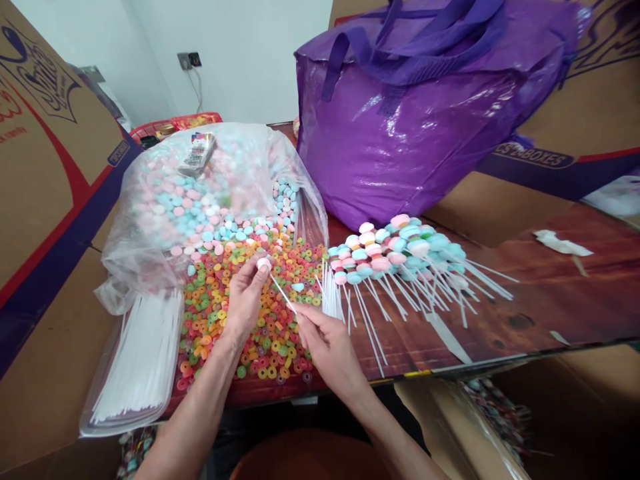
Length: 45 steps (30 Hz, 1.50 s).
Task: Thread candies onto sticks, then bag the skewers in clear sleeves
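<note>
My left hand pinches a pale pink-white candy between thumb and fingers. A thin white stick runs from that candy down to my right hand, whose fingers are closed on its lower end. Whether the stick passes right through the candy I cannot tell. Under both hands spreads a heap of colourful ring gummies. Behind it, pink, blue and white candies spill from a clear plastic bag. To the right lies a pile of candy skewers with their sticks pointing toward me.
A tray of white sticks stands at the left, and more loose sticks lie by the gummies. A large purple bag rises behind the skewers. Cardboard boxes flank the table. White scraps lie at the right.
</note>
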### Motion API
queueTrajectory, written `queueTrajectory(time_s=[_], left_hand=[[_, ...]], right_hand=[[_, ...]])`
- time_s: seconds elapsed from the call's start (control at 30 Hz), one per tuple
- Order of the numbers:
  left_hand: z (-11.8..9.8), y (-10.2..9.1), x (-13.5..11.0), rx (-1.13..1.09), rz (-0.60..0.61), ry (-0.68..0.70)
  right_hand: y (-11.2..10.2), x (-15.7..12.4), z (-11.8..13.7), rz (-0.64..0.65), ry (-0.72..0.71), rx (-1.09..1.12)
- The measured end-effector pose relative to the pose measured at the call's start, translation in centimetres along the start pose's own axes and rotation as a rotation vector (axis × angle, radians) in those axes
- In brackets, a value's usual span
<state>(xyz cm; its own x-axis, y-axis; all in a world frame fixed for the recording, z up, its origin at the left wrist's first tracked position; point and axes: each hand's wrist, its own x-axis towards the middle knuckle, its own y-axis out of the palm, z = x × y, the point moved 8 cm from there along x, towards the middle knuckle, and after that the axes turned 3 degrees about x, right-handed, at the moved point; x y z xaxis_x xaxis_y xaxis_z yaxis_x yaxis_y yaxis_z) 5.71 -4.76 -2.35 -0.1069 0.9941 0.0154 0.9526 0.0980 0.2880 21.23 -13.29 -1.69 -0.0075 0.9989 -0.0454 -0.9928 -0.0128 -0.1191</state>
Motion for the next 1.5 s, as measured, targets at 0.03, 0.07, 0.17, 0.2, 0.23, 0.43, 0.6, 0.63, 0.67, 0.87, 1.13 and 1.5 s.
queueTrajectory(time_s=[0.03, 0.07, 0.17, 0.2, 0.23, 0.43, 0.6, 0.63, 0.67, 0.87, 1.13, 1.5], left_hand=[[0.0, 0.0, 0.0, 0.004, -0.001, -0.003], [0.0, 0.0, -0.1, 0.009, -0.005, -0.006], [0.3, 0.1, -0.3, 0.023, -0.008, -0.023], [0.3, 0.2, -0.3, 0.026, -0.007, -0.027], [0.4, 0.2, -0.3, 0.026, -0.006, -0.029], [0.4, 0.1, -0.5, 0.073, -0.045, -0.005], [0.0, -0.1, -1.1, 0.235, -0.089, 0.050], [-0.1, 0.0, -1.2, 0.261, -0.095, 0.058], [-0.3, 0.0, -1.4, 0.285, -0.102, 0.064], [-1.0, 0.9, -2.2, 0.457, -0.082, 0.132], [-1.0, 3.5, -1.9, 0.484, 0.163, 0.143], [-0.2, 8.7, 5.3, 1.683, 0.441, 0.344]], right_hand=[[0.1, 0.1, -0.1, 0.000, -0.004, 0.003], [0.1, 0.1, -0.1, -0.001, -0.007, 0.005], [0.2, 0.4, -0.1, -0.011, -0.016, 0.014], [0.2, 0.4, 0.0, -0.018, -0.020, 0.020], [0.2, 0.4, 0.1, -0.027, -0.025, 0.026], [0.6, 0.3, 0.6, -0.109, -0.055, 0.091], [1.7, 0.4, 0.5, -0.140, -0.039, 0.192], [1.8, 0.4, 0.4, -0.144, -0.035, 0.211], [2.0, 0.4, 0.4, -0.148, -0.033, 0.226], [2.0, 0.9, 0.8, -0.175, -0.061, 0.252], [-0.8, 2.4, -0.1, -0.189, -0.062, 0.154], [-4.0, 1.4, -2.6, -0.259, -0.025, 0.021]])
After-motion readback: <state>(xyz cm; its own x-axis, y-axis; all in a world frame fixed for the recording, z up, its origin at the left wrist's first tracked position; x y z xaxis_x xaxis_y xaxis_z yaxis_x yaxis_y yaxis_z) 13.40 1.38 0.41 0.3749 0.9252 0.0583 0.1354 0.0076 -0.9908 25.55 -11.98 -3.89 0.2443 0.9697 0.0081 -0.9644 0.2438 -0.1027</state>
